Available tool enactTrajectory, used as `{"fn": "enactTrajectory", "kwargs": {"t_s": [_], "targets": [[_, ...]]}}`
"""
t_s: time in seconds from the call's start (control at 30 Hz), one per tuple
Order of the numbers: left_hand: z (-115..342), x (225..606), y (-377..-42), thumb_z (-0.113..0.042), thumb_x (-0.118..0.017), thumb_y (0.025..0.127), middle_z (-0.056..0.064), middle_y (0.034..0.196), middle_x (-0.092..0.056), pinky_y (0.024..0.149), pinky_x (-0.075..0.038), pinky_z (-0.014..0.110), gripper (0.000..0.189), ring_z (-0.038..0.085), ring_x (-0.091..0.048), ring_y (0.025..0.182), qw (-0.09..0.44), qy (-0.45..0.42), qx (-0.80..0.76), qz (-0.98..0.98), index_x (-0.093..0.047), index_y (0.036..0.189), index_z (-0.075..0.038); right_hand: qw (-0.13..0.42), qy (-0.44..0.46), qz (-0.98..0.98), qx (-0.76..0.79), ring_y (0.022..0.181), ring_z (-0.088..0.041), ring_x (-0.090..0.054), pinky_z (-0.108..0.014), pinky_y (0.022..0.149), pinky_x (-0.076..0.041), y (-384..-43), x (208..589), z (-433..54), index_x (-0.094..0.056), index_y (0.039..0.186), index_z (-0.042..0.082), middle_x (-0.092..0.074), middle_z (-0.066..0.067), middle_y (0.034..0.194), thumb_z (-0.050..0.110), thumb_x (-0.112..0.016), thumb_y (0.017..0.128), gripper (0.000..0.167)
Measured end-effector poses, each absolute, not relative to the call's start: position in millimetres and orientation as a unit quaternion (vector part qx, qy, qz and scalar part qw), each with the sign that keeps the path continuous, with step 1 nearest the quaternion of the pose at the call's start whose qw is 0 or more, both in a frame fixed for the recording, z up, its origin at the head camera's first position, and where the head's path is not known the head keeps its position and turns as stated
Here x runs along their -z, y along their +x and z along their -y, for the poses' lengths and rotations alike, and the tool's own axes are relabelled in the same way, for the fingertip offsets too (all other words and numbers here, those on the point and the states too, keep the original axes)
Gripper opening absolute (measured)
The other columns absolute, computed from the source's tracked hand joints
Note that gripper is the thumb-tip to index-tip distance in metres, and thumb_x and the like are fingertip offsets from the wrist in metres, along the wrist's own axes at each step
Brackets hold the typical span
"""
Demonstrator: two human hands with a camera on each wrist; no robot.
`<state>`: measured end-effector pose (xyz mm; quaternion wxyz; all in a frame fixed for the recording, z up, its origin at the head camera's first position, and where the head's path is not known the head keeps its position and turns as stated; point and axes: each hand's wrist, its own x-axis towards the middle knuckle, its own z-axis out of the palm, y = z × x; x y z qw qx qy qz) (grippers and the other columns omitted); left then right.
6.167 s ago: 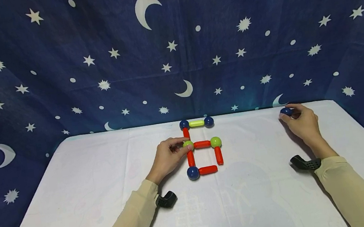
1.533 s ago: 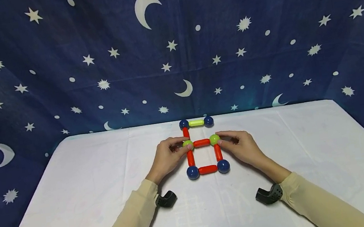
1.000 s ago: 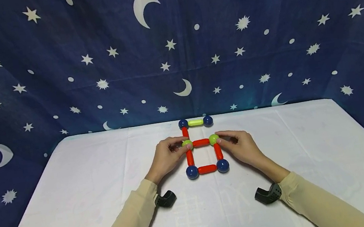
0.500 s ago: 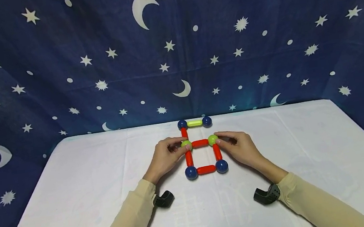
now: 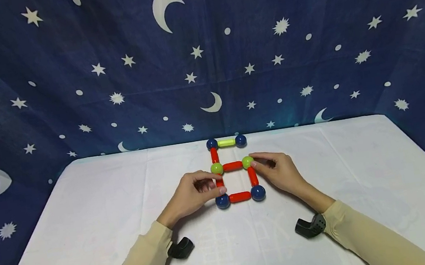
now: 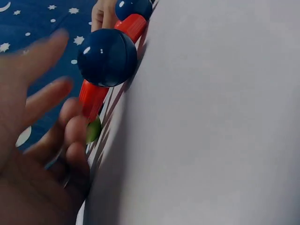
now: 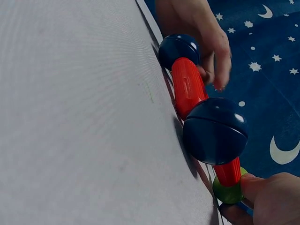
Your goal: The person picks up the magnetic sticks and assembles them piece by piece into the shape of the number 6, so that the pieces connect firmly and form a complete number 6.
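Observation:
A flat figure of magnetic balls and rods lies on the white table. My right hand (image 5: pixel 281 170) pinches the right green ball (image 5: pixel 247 162) between thumb and fingers; the right wrist view shows this green ball (image 7: pixel 228 190) too. At the figure's left side my left hand (image 5: pixel 192 194) hovers around the left red rod (image 5: pixel 219 181), thumb and index finger apart. Above it the left green ball (image 5: pixel 216 168) is free of fingers. Two blue balls, left (image 5: pixel 222 201) and right (image 5: pixel 258 192), flank the bottom red rod (image 5: pixel 239 197). In the left wrist view the left fingers are blurred.
At the figure's top, a yellow-green rod (image 5: pixel 226 142) joins two blue balls, one at its right end (image 5: pixel 240 140). Behind the white table (image 5: pixel 85 213) hangs a dark blue cloth (image 5: pixel 141 33) with moons and stars. Each wrist carries a black camera mount.
The right hand brought a blue ball from the far right to the figure's lower right corner, then took hold of the right green ball. Just now the left hand released the left green ball and moved nearer.

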<state>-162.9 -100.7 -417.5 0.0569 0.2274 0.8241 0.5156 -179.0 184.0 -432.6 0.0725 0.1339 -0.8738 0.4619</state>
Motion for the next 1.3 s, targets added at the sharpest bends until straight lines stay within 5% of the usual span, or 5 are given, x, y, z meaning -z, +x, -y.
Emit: {"fn": "enactTrajectory", "kwargs": {"t_s": [0.17, 0.87, 1.3], "targets": [[105, 419, -157, -0.027, -0.092, 0.076, -0.002, 0.084, -0.065, 0.064, -0.044, 0.025, 0.034, 0.018, -0.056, 0.074, 0.105, 0.286, -0.49, -0.817, -0.08, 0.107, -0.016, 0.071, 0.131, 0.875, -0.461, 0.075, -0.021, -0.054, -0.026, 0.063, -0.044, -179, 431, -185, -0.074, 0.123, 0.01, -0.074, -0.006, 0.105, 0.021, -0.073, 0.096, 0.03], [107, 424, -158, -0.027, -0.09, 0.078, -0.007, 0.083, -0.067, 0.067, -0.045, 0.027, 0.027, 0.017, -0.058, 0.078, 0.108, 0.291, -0.489, -0.815, -0.081, 0.104, -0.022, 0.077, 0.137, 0.86, -0.485, 0.075, -0.018, -0.056, -0.023, 0.066, -0.046, -165, 427, -188, -0.074, 0.116, 0.006, -0.07, -0.006, 0.097, 0.015, -0.077, 0.09, 0.027], [108, 424, -157, -0.028, -0.09, 0.079, -0.008, 0.084, -0.066, 0.067, -0.045, 0.027, 0.028, 0.017, -0.058, 0.079, 0.109, 0.286, -0.479, -0.822, -0.081, 0.105, -0.023, -0.008, 0.273, 0.837, -0.474, 0.082, -0.018, -0.058, -0.028, 0.068, -0.047, -140, 429, -206, -0.076, 0.108, 0.019, -0.064, 0.005, 0.091, 0.024, -0.09, 0.078, 0.034]]}}
